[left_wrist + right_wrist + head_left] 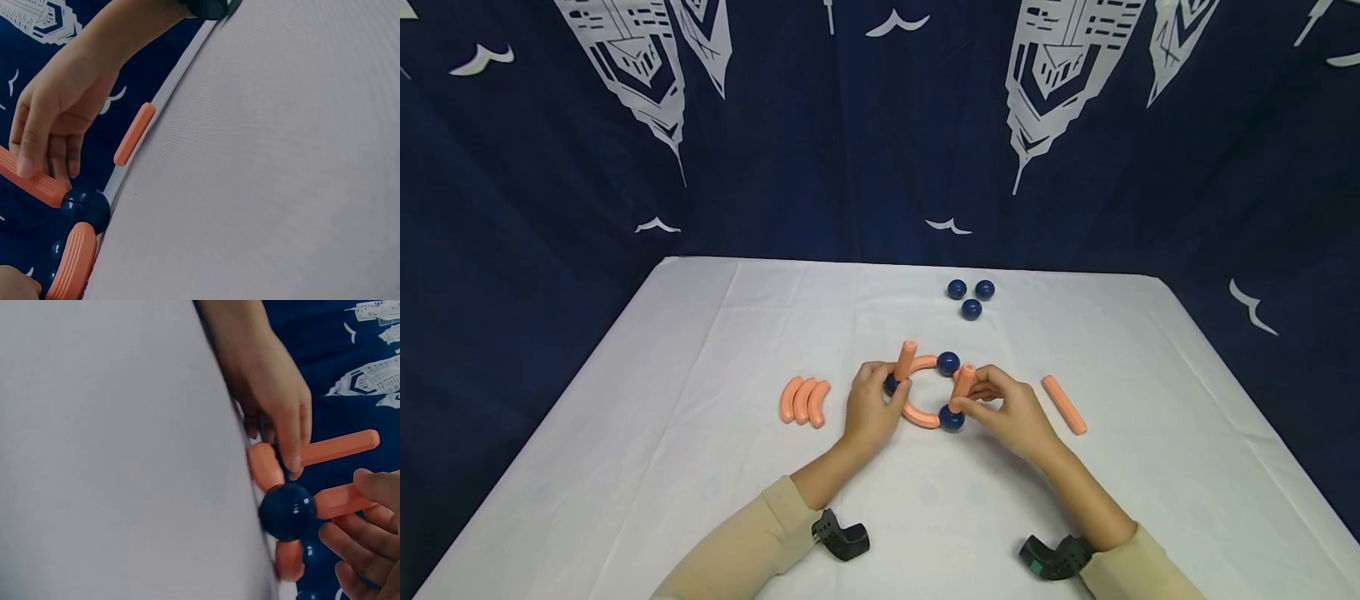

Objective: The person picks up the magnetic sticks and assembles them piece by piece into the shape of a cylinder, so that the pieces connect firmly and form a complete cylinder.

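Curved orange pieces (921,417) and dark blue balls (948,363) form a ring on the table. My left hand (872,410) grips the ring's left side around a ball (891,384), beside an upright orange stick (906,360). Between thumb and fingers, my right hand (1011,412) pinches a second upright stick (962,385), whose lower end meets the near ball (951,417). In the right wrist view that stick (340,501) touches the ball (287,512), with my right hand (369,540) around its outer part. The left wrist view shows the pinched stick (37,184) too.
Three curved orange pieces (802,402) lie left of my left hand. One straight orange stick (1063,405) lies to the right of my right hand. Three loose blue balls (972,309) sit near the back of the white table (737,333), before a dark blue curtain (850,167).
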A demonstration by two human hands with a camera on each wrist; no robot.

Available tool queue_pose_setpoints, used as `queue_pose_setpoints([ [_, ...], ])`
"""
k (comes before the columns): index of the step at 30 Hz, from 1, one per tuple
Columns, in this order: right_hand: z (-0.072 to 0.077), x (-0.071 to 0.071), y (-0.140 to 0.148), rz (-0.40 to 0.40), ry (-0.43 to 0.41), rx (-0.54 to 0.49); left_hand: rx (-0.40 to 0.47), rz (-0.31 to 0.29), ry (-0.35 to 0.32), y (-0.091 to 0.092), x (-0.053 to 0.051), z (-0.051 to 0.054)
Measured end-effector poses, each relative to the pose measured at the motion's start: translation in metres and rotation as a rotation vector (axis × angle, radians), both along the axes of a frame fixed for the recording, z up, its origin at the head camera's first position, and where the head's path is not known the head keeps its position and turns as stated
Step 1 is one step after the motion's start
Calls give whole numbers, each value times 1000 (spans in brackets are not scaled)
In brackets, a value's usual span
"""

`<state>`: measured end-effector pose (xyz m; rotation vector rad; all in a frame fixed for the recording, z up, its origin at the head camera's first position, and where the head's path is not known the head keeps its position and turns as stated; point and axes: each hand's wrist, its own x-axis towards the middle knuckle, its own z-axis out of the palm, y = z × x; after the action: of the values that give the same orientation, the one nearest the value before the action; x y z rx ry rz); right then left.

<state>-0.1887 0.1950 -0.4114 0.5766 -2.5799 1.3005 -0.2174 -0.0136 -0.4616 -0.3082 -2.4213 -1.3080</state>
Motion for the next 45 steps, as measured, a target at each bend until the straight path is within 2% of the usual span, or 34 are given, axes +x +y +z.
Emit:
queue_pose_setpoints([
  [6,-15,0,-5,19,-10,12,142,68,52,0,-1,-1],
  [10,-23,1,-10,41,13,-11,214,78,51,0,-1,1],
  [24,-33,4,-23,140,163,-31,221,65,27,-2,-2,0],
  [35,-34,12,-33,140,151,-39,220,59,-3,-3,-2,1],
  [45,-37,13,-39,147,181,-72,223,11,-66,-4,-2,4],
])
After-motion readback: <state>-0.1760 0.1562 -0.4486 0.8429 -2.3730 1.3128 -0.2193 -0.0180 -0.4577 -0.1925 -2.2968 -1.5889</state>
